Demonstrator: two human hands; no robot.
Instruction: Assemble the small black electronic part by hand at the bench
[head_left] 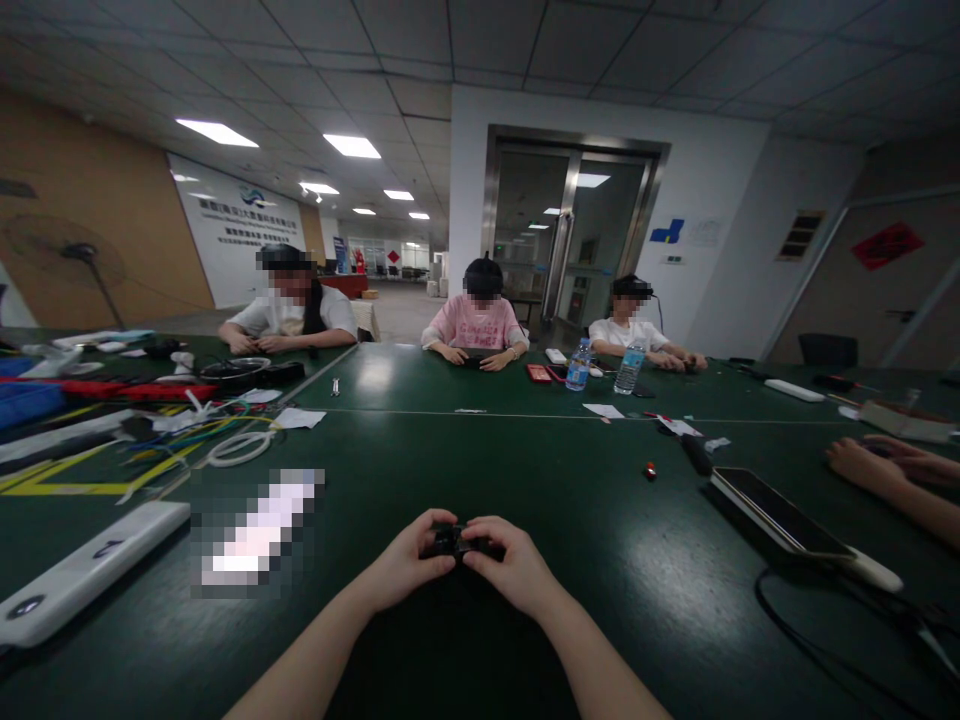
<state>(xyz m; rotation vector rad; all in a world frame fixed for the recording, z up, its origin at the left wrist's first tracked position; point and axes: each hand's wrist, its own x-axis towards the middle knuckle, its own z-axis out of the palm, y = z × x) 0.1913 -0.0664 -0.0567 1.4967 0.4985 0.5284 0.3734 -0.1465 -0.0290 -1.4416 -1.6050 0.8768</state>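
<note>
Both my hands meet low in the middle of the head view, over a dark green table (465, 450). My left hand (409, 560) and my right hand (510, 562) are closed on a small black object (455, 541), gripped between the fingertips of both. Its shape is too small and dark to make out. My forearms reach in from the bottom edge.
A phone (780, 512) lies at the right with a black cable (825, 640) near it. Another person's hands (877, 462) rest at the right edge. Three people sit across the table behind two water bottles (578, 365). Cables and a white strip (82, 570) lie at the left.
</note>
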